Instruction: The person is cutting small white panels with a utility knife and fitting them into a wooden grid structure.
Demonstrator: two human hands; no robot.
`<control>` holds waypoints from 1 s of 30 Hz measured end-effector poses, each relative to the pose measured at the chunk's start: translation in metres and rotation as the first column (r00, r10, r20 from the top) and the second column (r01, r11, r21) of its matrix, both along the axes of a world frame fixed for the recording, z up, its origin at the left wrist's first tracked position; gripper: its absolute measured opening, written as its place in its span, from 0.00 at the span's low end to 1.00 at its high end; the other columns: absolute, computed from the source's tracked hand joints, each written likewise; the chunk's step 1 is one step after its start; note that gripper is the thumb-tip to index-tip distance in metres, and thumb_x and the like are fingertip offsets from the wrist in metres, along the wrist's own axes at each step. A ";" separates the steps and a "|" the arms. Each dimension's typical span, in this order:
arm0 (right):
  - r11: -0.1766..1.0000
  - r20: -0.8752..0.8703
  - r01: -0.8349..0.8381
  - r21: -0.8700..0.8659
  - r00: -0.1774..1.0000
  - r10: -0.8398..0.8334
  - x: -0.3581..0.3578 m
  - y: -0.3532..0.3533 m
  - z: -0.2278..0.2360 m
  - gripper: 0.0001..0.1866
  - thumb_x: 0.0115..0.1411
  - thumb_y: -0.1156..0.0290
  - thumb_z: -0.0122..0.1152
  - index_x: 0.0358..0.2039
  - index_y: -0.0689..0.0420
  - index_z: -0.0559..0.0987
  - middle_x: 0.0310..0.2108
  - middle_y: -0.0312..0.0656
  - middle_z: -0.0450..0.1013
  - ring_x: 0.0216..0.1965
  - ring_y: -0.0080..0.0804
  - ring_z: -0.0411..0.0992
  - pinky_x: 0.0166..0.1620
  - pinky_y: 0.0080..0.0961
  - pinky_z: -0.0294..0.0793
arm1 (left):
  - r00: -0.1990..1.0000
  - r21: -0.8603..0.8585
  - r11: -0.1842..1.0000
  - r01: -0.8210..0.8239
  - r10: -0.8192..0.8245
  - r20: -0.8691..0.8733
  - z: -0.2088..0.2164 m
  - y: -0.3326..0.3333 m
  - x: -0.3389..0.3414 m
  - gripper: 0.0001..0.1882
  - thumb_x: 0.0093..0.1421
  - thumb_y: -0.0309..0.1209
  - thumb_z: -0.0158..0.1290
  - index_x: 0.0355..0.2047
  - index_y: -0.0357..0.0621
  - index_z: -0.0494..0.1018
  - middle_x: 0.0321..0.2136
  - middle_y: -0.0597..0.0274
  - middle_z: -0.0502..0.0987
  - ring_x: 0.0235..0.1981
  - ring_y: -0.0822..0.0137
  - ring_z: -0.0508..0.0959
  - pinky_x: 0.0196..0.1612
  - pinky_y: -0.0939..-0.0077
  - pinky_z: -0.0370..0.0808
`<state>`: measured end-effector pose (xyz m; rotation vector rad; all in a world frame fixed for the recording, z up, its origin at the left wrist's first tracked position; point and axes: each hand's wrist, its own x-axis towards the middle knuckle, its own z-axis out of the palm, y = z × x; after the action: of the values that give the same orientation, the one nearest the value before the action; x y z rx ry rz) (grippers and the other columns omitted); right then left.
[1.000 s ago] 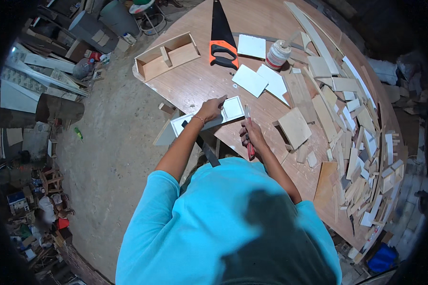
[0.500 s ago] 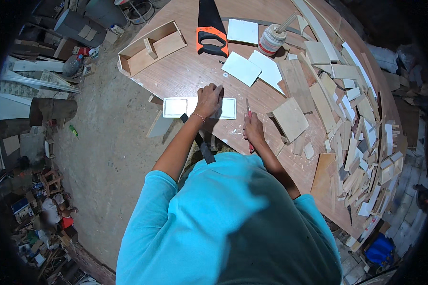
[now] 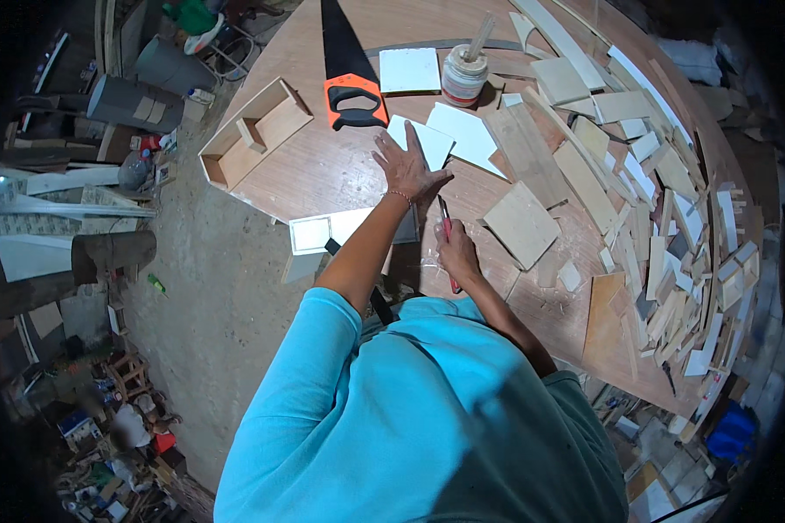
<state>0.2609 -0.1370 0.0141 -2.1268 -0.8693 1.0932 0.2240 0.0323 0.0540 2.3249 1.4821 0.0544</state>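
My left hand [image 3: 407,167] is stretched out with its fingers spread, at the near edge of a white panel [image 3: 429,142]; whether it touches the panel I cannot tell. A second white panel [image 3: 476,139] lies just right of it. In my right hand [image 3: 458,253] is a red-handled utility knife [image 3: 446,218], its blade pointing away from me. Under my left forearm is a long white piece with rectangular outlines [image 3: 310,235], partly hidden by the arm and lying at the table's near edge.
A handsaw [image 3: 354,87] with an orange and black handle lies beyond my left hand. An open wooden box [image 3: 257,135] stands at the far left, and a glue jar with a brush [image 3: 464,77] at the back. Wood offcuts [image 3: 667,253] crowd the table's right side. A wooden block [image 3: 521,225] sits right of the knife.
My left hand has left the outlined white piece and reached forward to the white panel, its fingers spreading. My right hand still holds the knife. The whole view has shifted a little.
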 end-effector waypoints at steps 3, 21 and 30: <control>0.992 0.037 0.030 0.126 0.999 -0.035 -0.004 -0.009 -0.002 0.19 0.63 0.58 0.37 0.38 0.63 0.67 0.34 0.58 0.71 0.34 0.58 0.71 0.38 0.47 0.68 | 0.974 -0.046 0.998 -0.041 0.051 0.221 -0.029 -0.002 0.004 0.67 0.32 0.58 0.61 0.61 0.34 0.35 0.55 0.19 0.40 0.61 0.35 0.41 0.57 0.38 0.42; 0.980 -0.033 0.200 -0.015 0.979 -0.201 -0.003 0.002 0.013 0.19 0.62 0.57 0.42 0.36 0.63 0.67 0.21 0.50 0.71 0.21 0.45 0.72 0.29 0.39 0.70 | 0.781 -0.047 0.780 0.624 -0.624 0.026 0.016 -0.031 -0.131 0.64 0.24 0.49 0.68 0.61 0.47 0.45 0.57 0.30 0.42 0.58 0.35 0.46 0.58 0.48 0.49; 0.923 -0.247 0.358 -0.139 0.890 -0.382 -0.025 0.000 0.045 0.16 0.61 0.61 0.45 0.37 0.63 0.67 0.25 0.55 0.72 0.22 0.49 0.72 0.30 0.41 0.69 | 0.700 -0.059 0.699 0.713 -0.705 0.110 -0.007 -0.024 -0.134 0.64 0.25 0.53 0.67 0.61 0.46 0.45 0.58 0.34 0.41 0.60 0.37 0.43 0.57 0.45 0.46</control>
<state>0.2363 -0.1374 0.0593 -2.0382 -0.2730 1.1939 0.0896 0.0086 0.0472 2.6084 0.4379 -0.1323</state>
